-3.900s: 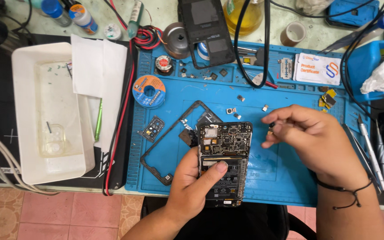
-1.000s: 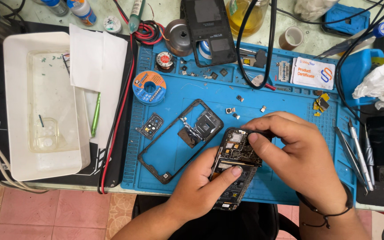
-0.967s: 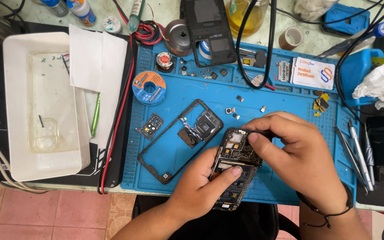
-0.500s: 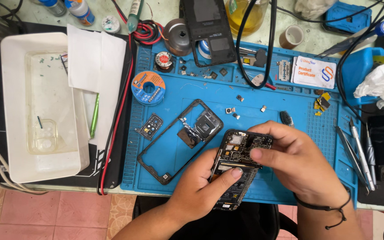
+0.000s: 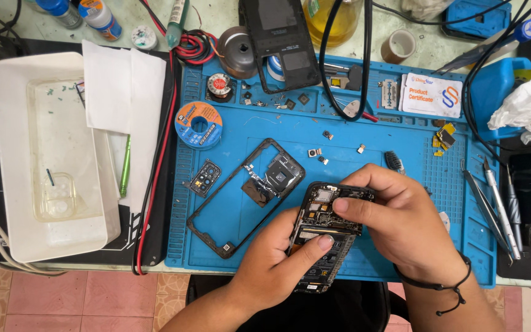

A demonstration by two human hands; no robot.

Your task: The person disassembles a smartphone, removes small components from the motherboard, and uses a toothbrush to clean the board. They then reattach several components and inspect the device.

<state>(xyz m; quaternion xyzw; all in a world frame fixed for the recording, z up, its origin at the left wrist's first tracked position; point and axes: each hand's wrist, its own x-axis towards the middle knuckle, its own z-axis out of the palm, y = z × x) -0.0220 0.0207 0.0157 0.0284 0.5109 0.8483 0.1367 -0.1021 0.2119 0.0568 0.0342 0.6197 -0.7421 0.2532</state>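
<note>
Blue mat carries everything: just above its near edge, the left hand grips an opened phone from below, thumb pressed on its board. Right hand curls over the phone's top, fingertip pushing down there. Left of the phone lies a black frame, apart.

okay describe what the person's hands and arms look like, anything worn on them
Both hands are bare: no gloves, no rings in view. The forearms are bare too, no sleeves showing. The right hand has a thin black cord bracelet with a knot at the wrist. The left hand wears nothing.
</note>
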